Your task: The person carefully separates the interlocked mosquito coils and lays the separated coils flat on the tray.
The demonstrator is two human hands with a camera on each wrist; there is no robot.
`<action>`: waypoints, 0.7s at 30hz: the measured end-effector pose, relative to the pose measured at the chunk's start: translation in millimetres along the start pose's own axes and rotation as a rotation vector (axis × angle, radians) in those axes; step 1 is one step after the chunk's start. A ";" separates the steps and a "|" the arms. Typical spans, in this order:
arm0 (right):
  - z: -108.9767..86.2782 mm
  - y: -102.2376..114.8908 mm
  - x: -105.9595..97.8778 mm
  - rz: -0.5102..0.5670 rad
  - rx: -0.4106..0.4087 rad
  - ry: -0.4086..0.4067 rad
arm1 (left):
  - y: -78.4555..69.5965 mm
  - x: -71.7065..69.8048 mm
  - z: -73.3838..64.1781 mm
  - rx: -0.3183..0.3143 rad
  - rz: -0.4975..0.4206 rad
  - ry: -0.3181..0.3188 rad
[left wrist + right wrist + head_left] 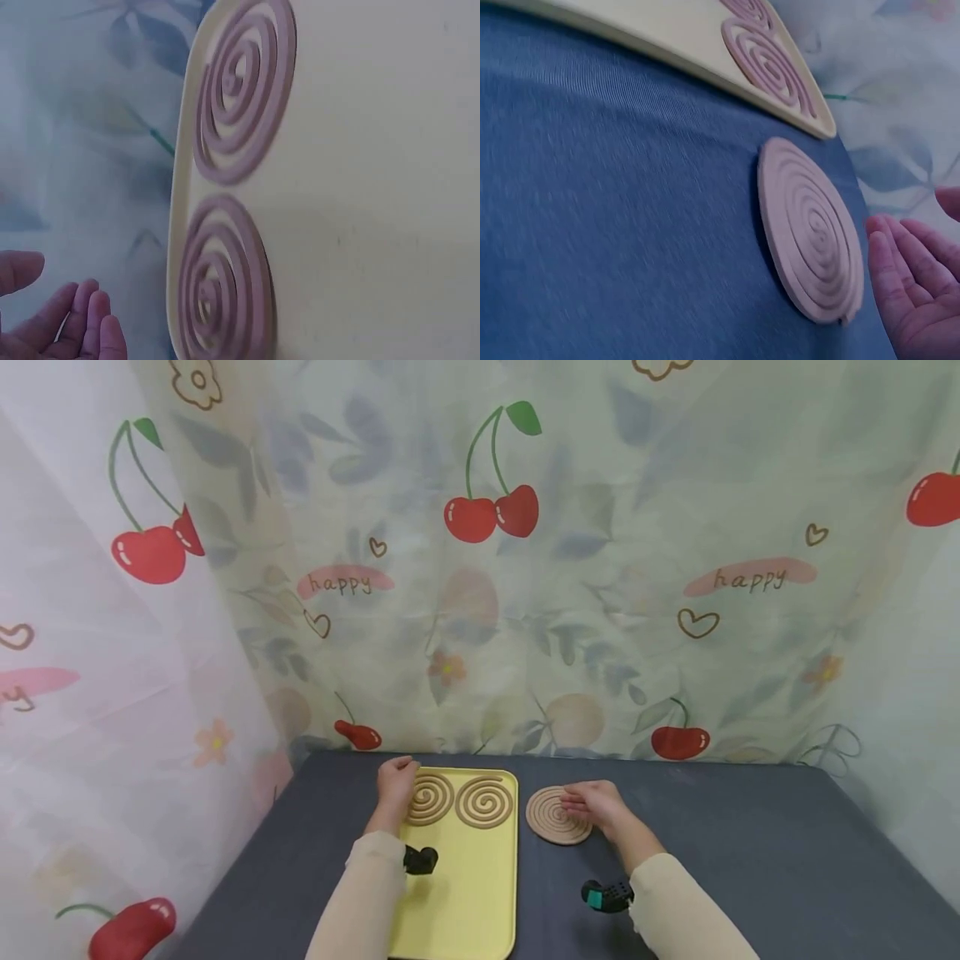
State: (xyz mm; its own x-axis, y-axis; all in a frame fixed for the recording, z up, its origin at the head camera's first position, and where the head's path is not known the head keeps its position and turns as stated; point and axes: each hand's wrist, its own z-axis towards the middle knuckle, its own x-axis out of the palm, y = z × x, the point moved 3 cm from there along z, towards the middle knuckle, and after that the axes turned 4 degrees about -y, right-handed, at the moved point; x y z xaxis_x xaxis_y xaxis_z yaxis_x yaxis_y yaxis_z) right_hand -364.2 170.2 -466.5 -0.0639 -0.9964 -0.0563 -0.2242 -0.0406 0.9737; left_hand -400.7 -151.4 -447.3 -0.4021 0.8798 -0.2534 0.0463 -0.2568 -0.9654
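Two brown mosquito coils, a left one (431, 818) and a right one (484, 802), lie side by side at the far end of a yellow tray (459, 893). My left hand (396, 787) is beside the left coil at the tray's far left corner, its fingers loosely bent with nothing between them in the left wrist view. Right of the tray, a flat, tightly wound mosquito coil disc (791, 217) lies on the dark cloth. My right hand (596, 802) hovers at its right edge, partly covering it in the head view. Those fingers (922, 262) are relaxed and hold nothing.
The tray has a low raised rim (705, 75). Dark blue cloth (720, 843) covers the table. A patterned curtain (600, 610) stands right behind the table's far edge, with more curtain along both sides. Black wrist devices sit under both forearms.
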 end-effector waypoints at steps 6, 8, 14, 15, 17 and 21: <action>2.1 2.6 -15.4 -0.070 -0.014 -0.015 | -14.6 23.9 -12.9 0.030 -0.023 0.128; 2.7 2.0 -20.4 -0.070 -0.009 -0.014 | -17.7 33.4 -17.5 0.042 -0.043 0.182; 3.3 -0.8 -33.5 -0.065 0.002 -0.029 | -20.6 63.6 -30.5 0.051 -0.064 0.312; 3.2 -1.3 -35.4 -0.071 0.003 -0.032 | -21.2 68.5 -33.6 0.043 -0.079 0.337; 2.7 -2.7 -38.8 -0.075 0.012 -0.037 | -22.7 77.7 -40.2 0.034 -0.098 0.388; 2.4 -6.3 -42.9 -0.078 0.040 -0.050 | -27.3 93.6 -54.7 0.028 -0.131 0.468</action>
State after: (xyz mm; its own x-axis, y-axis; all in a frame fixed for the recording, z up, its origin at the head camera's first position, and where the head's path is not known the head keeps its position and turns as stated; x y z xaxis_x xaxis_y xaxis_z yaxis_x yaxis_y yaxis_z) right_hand -362.4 213.4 -470.8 -0.0926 -0.9854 -0.1431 -0.2687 -0.1137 0.9565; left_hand -389.6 -40.2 -448.0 0.0516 0.9892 -0.1373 -0.0045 -0.1373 -0.9905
